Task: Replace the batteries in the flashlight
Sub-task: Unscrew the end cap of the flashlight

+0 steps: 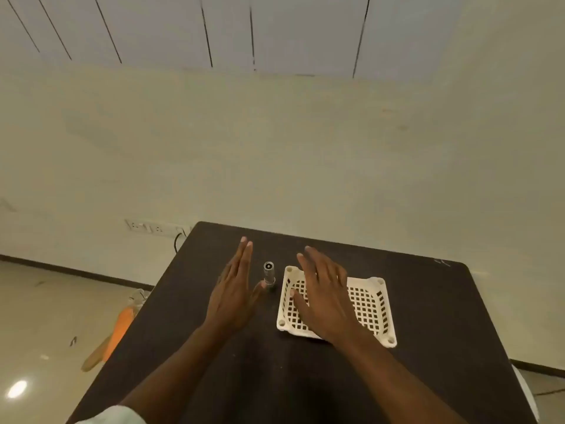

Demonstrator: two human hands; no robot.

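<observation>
Dark tabletop (428, 301), bearing all the rest. White lattice basket (371, 304) right of centre on it, nothing made out inside. Right hand (324, 298) flat above the basket's near-left part, fingers straight, grip released, holding nothing. Left hand (235, 289) just left of the basket, edge-on, fingers straight, grip released too, thumb tip close to the flashlight's foot; contact not clear. Flashlight (268, 273), small and silvery, upright between the hands, just left of the basket, end cap seemingly on. No spare batteries visible. Likely the very start: nothing opened yet. Next probably calls for clasping the flashlight, steadying the body and twisting off the cap.
</observation>
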